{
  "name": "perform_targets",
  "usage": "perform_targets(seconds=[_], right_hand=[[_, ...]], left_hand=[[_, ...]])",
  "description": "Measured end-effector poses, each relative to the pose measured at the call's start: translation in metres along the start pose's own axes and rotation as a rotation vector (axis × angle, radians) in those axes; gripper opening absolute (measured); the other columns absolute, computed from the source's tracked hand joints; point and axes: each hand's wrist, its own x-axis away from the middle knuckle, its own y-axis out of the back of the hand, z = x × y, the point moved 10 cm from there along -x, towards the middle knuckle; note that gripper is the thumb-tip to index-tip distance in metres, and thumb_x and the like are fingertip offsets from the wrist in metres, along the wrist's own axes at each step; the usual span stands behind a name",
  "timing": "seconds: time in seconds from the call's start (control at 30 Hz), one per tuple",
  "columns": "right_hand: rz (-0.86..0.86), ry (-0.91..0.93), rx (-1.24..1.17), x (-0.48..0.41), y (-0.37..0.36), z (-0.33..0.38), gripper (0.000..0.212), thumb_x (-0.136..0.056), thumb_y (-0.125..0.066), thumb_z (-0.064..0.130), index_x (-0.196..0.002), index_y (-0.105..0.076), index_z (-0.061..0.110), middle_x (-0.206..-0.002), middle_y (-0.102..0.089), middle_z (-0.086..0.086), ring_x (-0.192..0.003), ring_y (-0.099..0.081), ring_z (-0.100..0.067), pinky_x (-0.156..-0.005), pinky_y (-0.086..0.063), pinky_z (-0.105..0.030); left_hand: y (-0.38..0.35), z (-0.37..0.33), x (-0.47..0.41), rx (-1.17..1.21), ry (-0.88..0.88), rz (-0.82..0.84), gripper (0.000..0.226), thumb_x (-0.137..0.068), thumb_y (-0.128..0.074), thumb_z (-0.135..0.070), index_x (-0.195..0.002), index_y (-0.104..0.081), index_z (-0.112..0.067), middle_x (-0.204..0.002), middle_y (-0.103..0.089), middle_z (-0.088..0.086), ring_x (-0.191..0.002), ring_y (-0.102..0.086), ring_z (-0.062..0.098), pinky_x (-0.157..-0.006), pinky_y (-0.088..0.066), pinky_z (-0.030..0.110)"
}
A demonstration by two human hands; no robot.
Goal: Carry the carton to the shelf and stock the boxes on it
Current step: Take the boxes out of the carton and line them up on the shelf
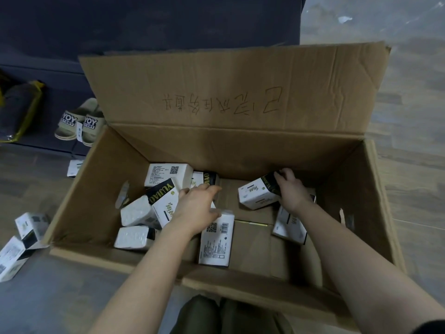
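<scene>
The carton (96, 189) sits open on a floor (409, 116) of grey wood-look planks. Its brown corrugated walls are creased, the far flap (228, 92) stands upright with handwriting on it, and the near flap is folded down toward the person. Inside, white boxes (168, 175) with black bands lie jumbled across the left half, some flat and some tipped on edge. The middle and right of the bottom show bare cardboard, so there is free room there. The left hand (195, 208) reaches in over the heap, fingers stretched nearly straight and lying on the boxes, gripping nothing that can be made out. The right hand (291, 189) is near the far wall, fingers curled over the black end of 1 tilted box (255, 196). Loose boxes (14, 251) lie outside the left wall, and 2 slippers (79, 121) and a bag (19, 109) sit beyond it.
</scene>
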Motion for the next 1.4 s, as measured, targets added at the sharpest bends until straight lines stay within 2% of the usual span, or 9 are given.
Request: perform_targets(seconds=[0.13,0.3,0.37,0.47,0.6,0.73,0.83,1.03,1.4], right_hand=[[-0.025,0.013,0.006,-0.001,0.002,0.004,0.056,-0.087,-0.055,0.0,-0.139,-0.038,0.014,-0.157,-0.014,-0.007,-0.117,-0.045,-0.042,-0.098,-0.044,-0.044],[-0.052,0.021,-0.01,0.002,0.005,0.006,0.043,-0.087,-0.049,-0.005,-0.125,-0.044,0.015,-0.153,-0.023,-0.005,-0.111,-0.047,-0.042,-0.088,-0.046,-0.042],[-0.061,0.029,-0.008,0.001,0.007,0.008,0.049,-0.087,-0.05,-0.006,-0.13,-0.043,0.016,-0.146,-0.03,-0.007,-0.108,-0.047,-0.039,-0.088,-0.045,-0.042],[-0.017,0.001,0.065,-0.001,0.004,0.012,0.053,-0.093,-0.044,-0.002,-0.143,-0.036,0.014,-0.144,-0.024,-0.013,-0.118,-0.04,-0.037,-0.098,-0.044,-0.043],[0.007,-0.07,0.138,0.005,0.001,0.013,0.043,-0.094,-0.039,-0.006,-0.135,-0.039,0.007,-0.151,-0.014,-0.016,-0.121,-0.04,-0.037,-0.092,-0.047,-0.045],[0.026,-0.097,0.088,0.018,0.011,0.011,0.041,-0.093,-0.05,0.0,-0.131,-0.039,0.007,-0.139,-0.034,-0.013,-0.115,-0.045,-0.036,-0.093,-0.046,-0.042],[0.038,-0.073,0.056,0.037,0.038,0.015,0.049,-0.089,-0.06,0.006,-0.132,-0.037,0.007,-0.136,-0.035,-0.013,-0.115,-0.046,-0.036,-0.096,-0.045,-0.042],[-0.014,-0.006,0.012,0.086,0.144,0.041,0.056,-0.093,-0.06,0.02,-0.139,-0.032,0.004,-0.138,-0.036,-0.015,-0.118,-0.048,-0.037,-0.101,-0.04,-0.041],[-0.067,0.103,-0.1,0.183,0.346,0.089,0.041,-0.09,-0.065,0.023,-0.121,-0.044,0.004,-0.124,-0.044,-0.016,-0.113,-0.051,-0.037,-0.092,-0.042,-0.038]], left_hand=[[-0.006,-0.002,-0.004,-0.01,0.003,0.009,0.065,-0.089,-0.064,-0.033,-0.147,-0.035,-0.029,-0.138,-0.049,-0.002,-0.129,-0.045,0.019,-0.111,-0.025,0.041],[-0.006,-0.01,-0.007,-0.019,-0.004,0.021,0.067,-0.088,-0.063,-0.032,-0.148,-0.033,-0.029,-0.139,-0.048,-0.002,-0.131,-0.044,0.02,-0.114,-0.024,0.044],[-0.004,-0.013,-0.007,-0.025,-0.009,0.023,0.067,-0.089,-0.063,-0.032,-0.148,-0.033,-0.029,-0.139,-0.048,-0.003,-0.132,-0.043,0.019,-0.114,-0.024,0.044],[0.003,-0.015,-0.006,-0.032,-0.013,0.006,0.066,-0.089,-0.063,-0.031,-0.148,-0.033,-0.029,-0.139,-0.048,-0.003,-0.132,-0.043,0.019,-0.114,-0.024,0.043],[0.009,-0.015,0.0,-0.029,-0.008,0.008,0.065,-0.089,-0.063,-0.032,-0.147,-0.034,-0.029,-0.139,-0.048,-0.004,-0.13,-0.045,0.017,-0.115,-0.023,0.042],[0.019,-0.015,0.011,-0.035,0.017,0.03,0.064,-0.09,-0.063,-0.031,-0.147,-0.035,-0.03,-0.138,-0.049,-0.004,-0.129,-0.045,0.018,-0.115,-0.022,0.043],[0.037,-0.026,0.023,-0.037,0.016,0.045,0.064,-0.089,-0.062,-0.03,-0.147,-0.035,-0.029,-0.139,-0.048,-0.003,-0.13,-0.045,0.019,-0.114,-0.022,0.043],[0.115,-0.067,0.053,-0.032,-0.012,0.028,0.066,-0.088,-0.065,-0.036,-0.147,-0.036,-0.031,-0.14,-0.047,-0.003,-0.129,-0.045,0.021,-0.11,-0.025,0.042],[0.299,-0.154,0.113,-0.03,-0.104,-0.147,0.06,-0.086,-0.065,-0.033,-0.141,-0.042,-0.032,-0.134,-0.051,-0.005,-0.125,-0.048,0.02,-0.105,-0.031,0.041]])
